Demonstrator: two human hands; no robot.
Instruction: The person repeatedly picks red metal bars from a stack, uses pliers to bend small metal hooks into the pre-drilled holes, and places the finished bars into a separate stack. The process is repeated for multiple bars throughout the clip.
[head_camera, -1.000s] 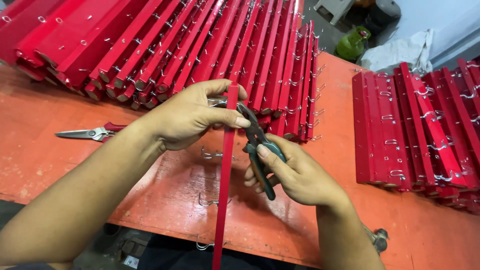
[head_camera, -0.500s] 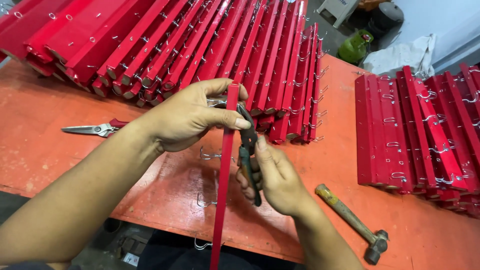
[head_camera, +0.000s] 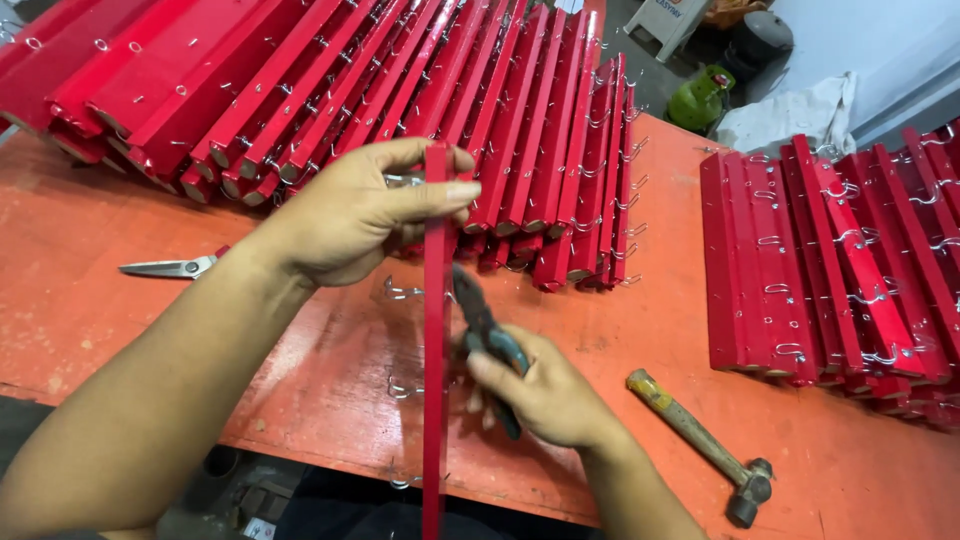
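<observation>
My left hand (head_camera: 360, 210) grips the top end of a long red wooden strip (head_camera: 434, 400) that stands on edge and runs down past the table's front edge. Small wire hooks (head_camera: 400, 292) stick out of its left face. My right hand (head_camera: 535, 395) holds dark pliers (head_camera: 478, 318) with blue-green handles, their jaws up against the strip's right side near its middle.
A large stack of red strips with hooks (head_camera: 400, 100) fills the far side of the orange table (head_camera: 640, 320); another stack (head_camera: 840, 260) lies at right. Scissors (head_camera: 170, 267) lie at left, a hammer (head_camera: 700, 440) at right. A green gas cylinder (head_camera: 700, 97) stands beyond.
My right hand has slid the pliers down the strip toward me. My left hand keeps its hold on the strip's top. The view has shifted, bringing the hammer fully into sight.
</observation>
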